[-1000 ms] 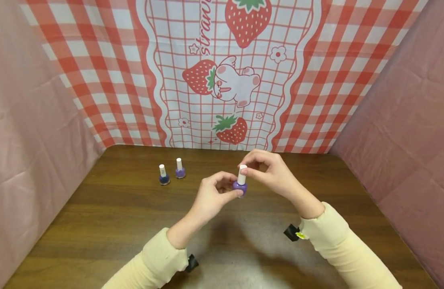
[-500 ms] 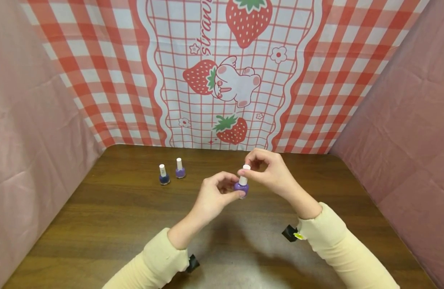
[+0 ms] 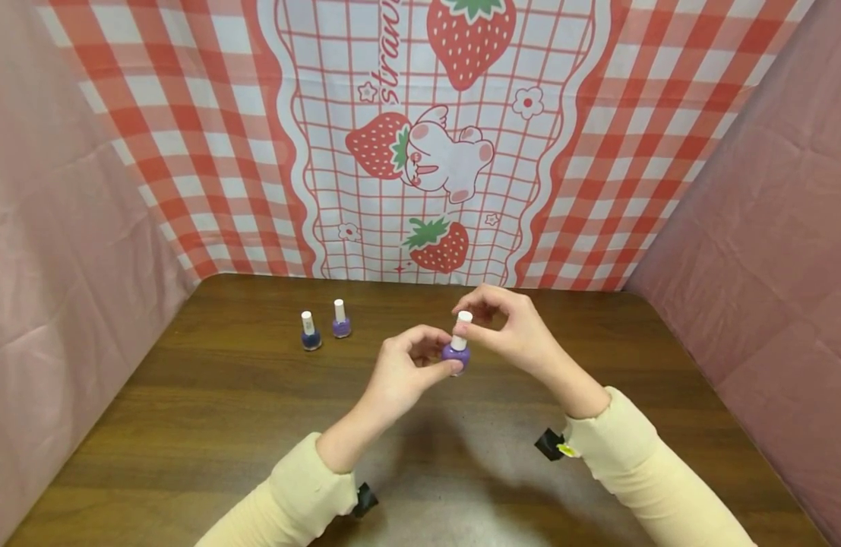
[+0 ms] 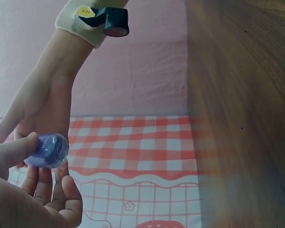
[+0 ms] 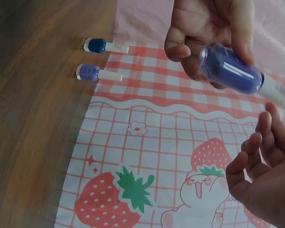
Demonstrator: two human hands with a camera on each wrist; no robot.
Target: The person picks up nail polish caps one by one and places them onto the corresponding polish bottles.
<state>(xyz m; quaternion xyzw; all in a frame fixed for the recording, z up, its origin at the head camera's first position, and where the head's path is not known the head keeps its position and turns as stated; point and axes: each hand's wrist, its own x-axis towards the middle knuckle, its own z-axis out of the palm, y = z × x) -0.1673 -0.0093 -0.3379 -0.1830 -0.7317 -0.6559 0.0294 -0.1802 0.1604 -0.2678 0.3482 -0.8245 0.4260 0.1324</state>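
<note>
A nail polish bottle (image 3: 456, 357) with purple polish and a tall white cap (image 3: 461, 334) is held above the table. My left hand (image 3: 403, 372) pinches its glass body between thumb and fingers. At the cap, my right hand (image 3: 512, 327) grips with thumb and fingertips. In the right wrist view the purple bottle (image 5: 232, 71) lies tilted across the picture, its cap on the neck. From the left wrist camera the round base of the bottle (image 4: 59, 151) shows beyond the left thumb, and the cap is hidden.
Two more nail polish bottles stand upright at the back left of the wooden table (image 3: 222, 425): one dark blue (image 3: 311, 338), one light purple (image 3: 341, 327). A red checked cloth with strawberries (image 3: 570, 190) hangs behind. Pink cloths (image 3: 755, 213) line both sides.
The bottle has shifted slightly right, then a little back left, staying in both hands. My right thumb and fingers have changed place slightly on the cap. The two standing bottles stay put.
</note>
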